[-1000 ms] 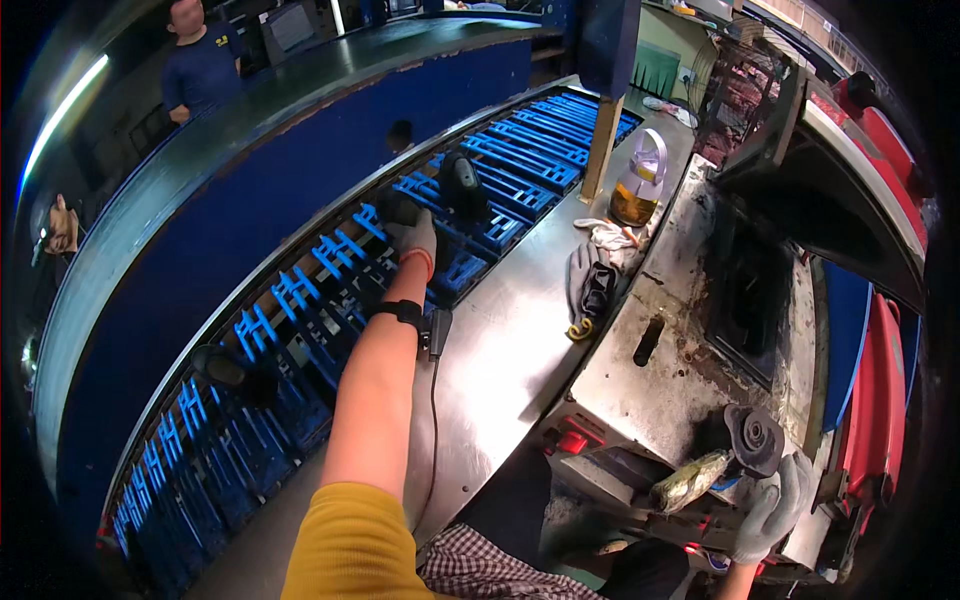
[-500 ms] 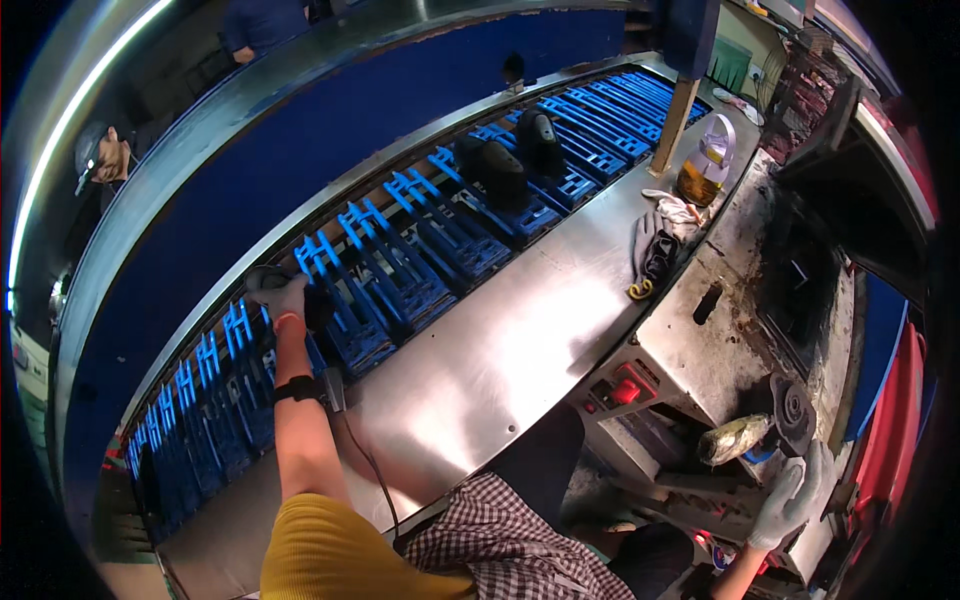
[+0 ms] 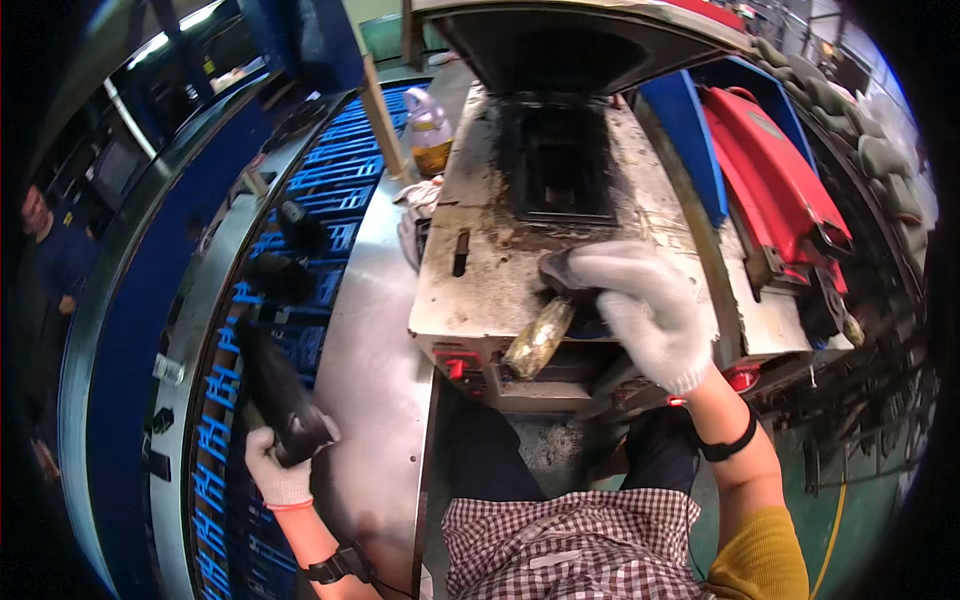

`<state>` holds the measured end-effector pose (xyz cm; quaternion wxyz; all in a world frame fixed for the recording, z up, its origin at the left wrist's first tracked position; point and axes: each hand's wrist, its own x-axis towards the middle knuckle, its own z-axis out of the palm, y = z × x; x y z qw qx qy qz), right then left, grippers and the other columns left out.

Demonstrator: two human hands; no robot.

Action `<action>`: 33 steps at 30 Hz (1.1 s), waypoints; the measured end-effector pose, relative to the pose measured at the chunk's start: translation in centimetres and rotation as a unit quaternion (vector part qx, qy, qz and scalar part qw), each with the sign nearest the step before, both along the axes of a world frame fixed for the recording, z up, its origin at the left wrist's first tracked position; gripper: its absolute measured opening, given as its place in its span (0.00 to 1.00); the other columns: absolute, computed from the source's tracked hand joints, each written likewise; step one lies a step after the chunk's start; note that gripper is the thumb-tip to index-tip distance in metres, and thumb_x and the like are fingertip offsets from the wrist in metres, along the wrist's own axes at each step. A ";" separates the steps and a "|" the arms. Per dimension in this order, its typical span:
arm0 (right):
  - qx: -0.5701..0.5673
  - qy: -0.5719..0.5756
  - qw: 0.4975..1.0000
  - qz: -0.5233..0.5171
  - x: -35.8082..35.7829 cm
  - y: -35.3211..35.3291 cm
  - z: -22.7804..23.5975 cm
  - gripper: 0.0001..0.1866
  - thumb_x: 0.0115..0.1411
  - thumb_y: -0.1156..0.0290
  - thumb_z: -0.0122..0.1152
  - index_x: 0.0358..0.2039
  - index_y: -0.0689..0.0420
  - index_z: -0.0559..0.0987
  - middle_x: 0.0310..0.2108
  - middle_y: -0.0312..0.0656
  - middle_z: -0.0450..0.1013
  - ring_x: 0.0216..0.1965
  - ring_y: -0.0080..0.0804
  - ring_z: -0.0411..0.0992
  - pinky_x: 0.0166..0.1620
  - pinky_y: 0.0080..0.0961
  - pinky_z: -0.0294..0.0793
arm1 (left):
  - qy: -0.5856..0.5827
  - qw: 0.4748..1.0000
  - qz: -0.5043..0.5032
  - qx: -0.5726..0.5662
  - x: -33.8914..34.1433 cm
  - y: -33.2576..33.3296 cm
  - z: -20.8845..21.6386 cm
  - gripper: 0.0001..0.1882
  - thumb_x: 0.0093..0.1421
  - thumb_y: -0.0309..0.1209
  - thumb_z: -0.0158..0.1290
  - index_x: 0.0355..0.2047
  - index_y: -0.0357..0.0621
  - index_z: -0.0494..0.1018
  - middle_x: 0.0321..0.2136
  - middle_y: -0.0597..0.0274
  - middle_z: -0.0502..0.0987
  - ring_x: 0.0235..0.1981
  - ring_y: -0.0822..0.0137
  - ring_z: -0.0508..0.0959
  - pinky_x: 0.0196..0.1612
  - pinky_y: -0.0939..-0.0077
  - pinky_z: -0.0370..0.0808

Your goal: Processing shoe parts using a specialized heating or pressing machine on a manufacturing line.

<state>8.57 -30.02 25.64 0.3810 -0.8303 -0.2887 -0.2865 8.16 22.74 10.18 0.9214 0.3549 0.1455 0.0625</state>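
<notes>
My left hand [image 3: 278, 468], in a white glove, grips the near end of a long black shoe-shaped piece [image 3: 285, 405], held tilted at the edge of the rack with blue slats [image 3: 215, 440]. Also white-gloved, my right hand [image 3: 650, 310] is over the front of the worn metal machine top [image 3: 475, 270]. Motion smears its fingers, which reach over a dark rounded piece [image 3: 556, 268]; whether they grip it is unclear. Just left of that hand, a handle wrapped in yellowish tape [image 3: 538, 342] sticks out toward me.
Two black shoe-shaped pieces [image 3: 278, 275] stand farther along the slatted rack. A raised black lid [image 3: 560, 50] hangs over a dark recess [image 3: 565, 165] in the machine. A jug of amber liquid [image 3: 430, 135] stands behind. Red panels [image 3: 775, 170] are to the right; another person [image 3: 60, 240] is far left.
My view has swung right toward the machine. My left hand now holds the black piece up off the slats. My right hand has moved from beside the machine onto the dark piece near the wrapped handle.
</notes>
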 end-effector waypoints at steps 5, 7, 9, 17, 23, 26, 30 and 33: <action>0.068 0.287 0.939 0.175 2.7 3.7 3.0 0.41 0.71 0.59 0.57 0.74 0.66 0.51 0.71 0.59 0.58 0.72 0.46 0.58 0.72 0.32 0.56 | -0.110 0.957 -0.260 -0.072 5.9 -20.4 9.8 0.39 0.56 0.34 0.50 0.69 0.40 0.62 0.65 0.45 0.69 0.64 0.47 0.71 0.70 0.48 0.66; 0.103 0.299 0.943 0.106 4.1 4.8 2.1 0.46 0.69 0.56 0.57 0.74 0.71 0.46 0.70 0.62 0.58 0.72 0.46 0.57 0.72 0.30 0.55 | -0.125 0.931 -0.329 -0.099 7.1 -26.0 11.7 0.34 0.61 0.36 0.49 0.69 0.43 0.63 0.65 0.47 0.69 0.64 0.50 0.72 0.70 0.48 0.65; 0.259 0.302 0.913 0.083 6.0 5.2 3.2 0.44 0.66 0.55 0.57 0.73 0.68 0.53 0.68 0.60 0.61 0.70 0.45 0.61 0.69 0.32 0.60 | -0.161 0.916 -0.366 -0.037 8.7 -28.8 14.1 0.31 0.68 0.41 0.48 0.69 0.45 0.63 0.64 0.51 0.71 0.64 0.53 0.71 0.70 0.50 0.64; 0.108 0.163 0.942 -0.272 21.1 -6.4 -1.7 0.33 0.56 0.52 0.61 0.60 0.55 0.79 0.53 0.57 0.76 0.55 0.47 0.77 0.59 0.36 0.75 | -0.410 0.771 -0.236 0.427 12.9 -33.9 20.7 0.42 0.64 0.31 0.61 0.73 0.35 0.52 0.69 0.36 0.60 0.72 0.50 0.60 0.72 0.62 0.60; -0.178 0.237 0.885 -0.359 22.5 -3.5 -0.8 0.39 0.56 0.38 0.59 0.60 0.52 0.79 0.63 0.59 0.66 0.59 0.61 0.71 0.61 0.46 0.74 | -0.618 0.484 0.124 0.607 14.9 -35.4 25.4 0.35 0.63 0.37 0.61 0.68 0.39 0.64 0.63 0.44 0.69 0.64 0.51 0.70 0.68 0.62 0.65; -0.215 0.266 0.868 -0.362 21.4 -2.0 0.2 0.39 0.59 0.37 0.57 0.59 0.56 0.79 0.63 0.59 0.66 0.58 0.59 0.72 0.57 0.48 0.76 | -0.590 0.495 0.203 0.605 18.0 -38.0 29.3 0.30 0.64 0.40 0.55 0.63 0.38 0.67 0.57 0.40 0.73 0.59 0.43 0.73 0.64 0.52 0.68; -0.164 0.221 0.900 -0.338 19.5 -3.7 -0.1 0.40 0.62 0.38 0.57 0.61 0.58 0.76 0.63 0.60 0.66 0.59 0.60 0.71 0.58 0.47 0.75 | -0.644 0.352 0.081 0.675 21.9 -40.5 37.3 0.29 0.64 0.39 0.54 0.63 0.42 0.66 0.50 0.35 0.78 0.50 0.39 0.79 0.57 0.54 0.75; -0.114 0.039 0.955 -0.271 14.3 -4.9 0.1 0.33 0.65 0.46 0.58 0.60 0.60 0.76 0.58 0.59 0.71 0.58 0.58 0.72 0.60 0.42 0.73 | -0.586 0.357 0.031 0.727 21.8 -40.6 39.7 0.25 0.67 0.44 0.50 0.58 0.41 0.71 0.49 0.36 0.79 0.50 0.40 0.80 0.55 0.54 0.75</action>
